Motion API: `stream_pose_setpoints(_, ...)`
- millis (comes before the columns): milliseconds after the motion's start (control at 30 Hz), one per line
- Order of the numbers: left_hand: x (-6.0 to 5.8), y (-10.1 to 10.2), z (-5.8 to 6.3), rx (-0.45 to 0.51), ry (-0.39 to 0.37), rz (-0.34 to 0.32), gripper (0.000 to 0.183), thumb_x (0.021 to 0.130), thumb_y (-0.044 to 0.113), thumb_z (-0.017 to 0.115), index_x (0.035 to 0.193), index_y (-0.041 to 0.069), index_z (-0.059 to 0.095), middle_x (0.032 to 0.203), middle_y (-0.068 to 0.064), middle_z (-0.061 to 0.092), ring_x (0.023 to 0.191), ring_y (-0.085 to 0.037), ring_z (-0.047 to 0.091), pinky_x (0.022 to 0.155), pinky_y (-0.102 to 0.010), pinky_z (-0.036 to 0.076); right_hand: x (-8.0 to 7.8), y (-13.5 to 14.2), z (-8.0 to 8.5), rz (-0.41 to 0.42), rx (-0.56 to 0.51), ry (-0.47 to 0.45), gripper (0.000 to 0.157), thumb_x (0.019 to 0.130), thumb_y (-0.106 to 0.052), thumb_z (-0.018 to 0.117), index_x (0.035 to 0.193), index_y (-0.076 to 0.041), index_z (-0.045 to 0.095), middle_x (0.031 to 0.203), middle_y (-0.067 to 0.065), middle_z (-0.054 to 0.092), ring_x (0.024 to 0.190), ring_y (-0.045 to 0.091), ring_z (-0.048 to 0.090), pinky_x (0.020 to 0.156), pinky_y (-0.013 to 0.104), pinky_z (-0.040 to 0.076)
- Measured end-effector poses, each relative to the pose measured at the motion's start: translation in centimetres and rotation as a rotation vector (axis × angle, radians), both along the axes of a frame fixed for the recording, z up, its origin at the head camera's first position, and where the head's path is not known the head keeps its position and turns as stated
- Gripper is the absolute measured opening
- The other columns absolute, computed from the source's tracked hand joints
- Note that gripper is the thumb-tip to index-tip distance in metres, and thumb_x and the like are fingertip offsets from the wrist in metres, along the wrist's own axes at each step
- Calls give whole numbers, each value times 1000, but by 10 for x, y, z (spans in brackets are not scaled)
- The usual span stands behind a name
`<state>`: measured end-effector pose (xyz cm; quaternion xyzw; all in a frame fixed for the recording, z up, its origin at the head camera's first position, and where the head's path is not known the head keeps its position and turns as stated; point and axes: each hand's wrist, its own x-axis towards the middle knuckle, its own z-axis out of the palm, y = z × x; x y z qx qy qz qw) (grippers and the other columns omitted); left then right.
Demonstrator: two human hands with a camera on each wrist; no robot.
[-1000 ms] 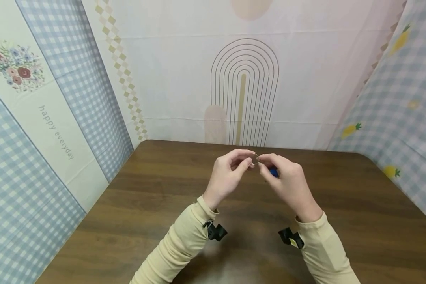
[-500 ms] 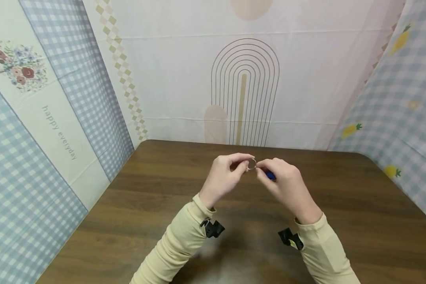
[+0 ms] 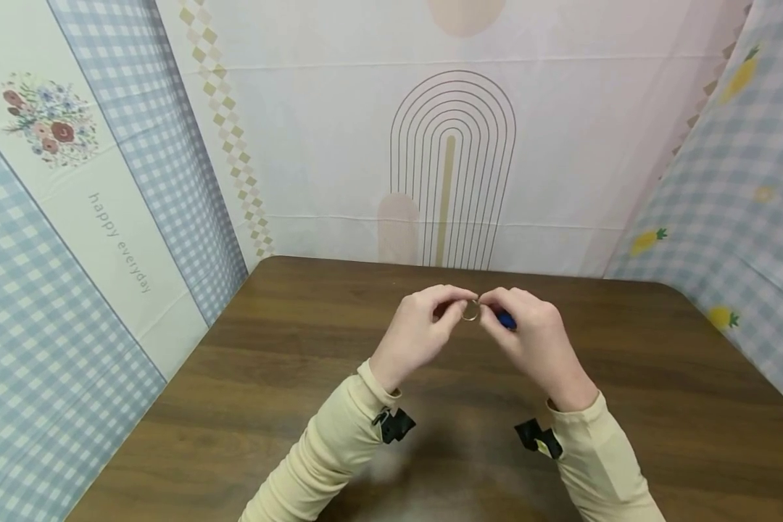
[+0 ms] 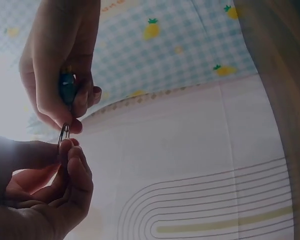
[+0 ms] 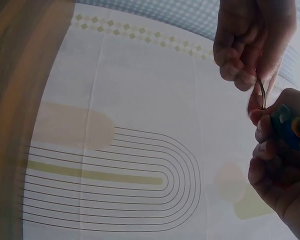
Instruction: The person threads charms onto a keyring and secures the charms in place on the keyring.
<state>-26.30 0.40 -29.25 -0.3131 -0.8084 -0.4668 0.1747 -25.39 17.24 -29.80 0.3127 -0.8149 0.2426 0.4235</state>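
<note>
A thin metal key ring (image 3: 471,320) is held up over the table between both hands. My left hand (image 3: 416,335) pinches it between thumb and fingertips. My right hand (image 3: 530,335) has its thumb and index fingertips at the ring's other side. In the same hand lies a small blue keychain charm (image 3: 507,320), mostly covered by the fingers. Green and orange raised bits show on the charm (image 5: 288,127) in the right wrist view. The left wrist view has the ring (image 4: 63,134) nearly edge-on, between the two sets of fingertips; any link to the charm is hidden.
The brown wooden table (image 3: 287,377) spreads under both forearms. Behind it hangs a white cloth (image 3: 313,145) with a line-arch print. Blue checked cloths (image 3: 170,130) close off the left and right sides. Black camera mounts (image 3: 396,425) sit on both wrists.
Both hands sank a little, and the fingertips drew closer together around the key ring. The ring now hangs lower between them, below the fingertips.
</note>
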Motion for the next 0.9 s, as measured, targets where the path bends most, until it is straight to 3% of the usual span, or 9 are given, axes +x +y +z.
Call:
stream_pose_setpoints(133, -1, -1, -2, 111, -87, -74, 21, 87, 17, 58, 107, 12, 61, 86, -3, 66, 74, -6, 60, 69, -19, 50, 1, -1, 1, -33, -59, -4, 7, 75, -1, 59, 77, -7, 63, 67, 0, 60, 59, 6, 52, 56, 16, 41)
stream_pose_setpoints(333, -3, -4, -3, 220, -84, -81, 17, 86, 12, 57, 102, 10, 62, 88, -6, 66, 77, -10, 61, 70, -19, 51, 4, -3, 3, 1, -76, -53, 8, 77, -2, 60, 82, -7, 64, 69, -2, 63, 62, 3, 54, 59, 9, 40)
stream_pose_setpoints(600, -2, -7, -4, 162, -61, -34, 17, 88, 11, 53, 99, 9, 66, 91, -4, 68, 74, -7, 58, 65, -17, 48, 8, -5, 1, 39, -25, -46, 12, 77, -2, 59, 85, -7, 65, 72, 1, 63, 65, 3, 54, 61, 10, 40)
stream_pose_setpoints(767, 0, -9, -5, 145, -65, -66, 16, 88, 12, 52, 97, 10, 66, 89, -1, 68, 67, -8, 55, 58, -20, 46, 11, -7, 0, 40, -31, -45, 10, 77, -1, 58, 80, -7, 65, 71, 0, 62, 63, 3, 52, 59, 11, 40)
stream_pose_setpoints(900, 1, -10, -5, 180, -129, -124, 16, 88, 16, 55, 100, 11, 64, 90, -3, 67, 72, -10, 58, 61, -20, 47, 12, -8, -2, 18, -60, -32, 10, 76, 0, 58, 79, -7, 65, 70, 0, 62, 61, 3, 52, 59, 11, 40)
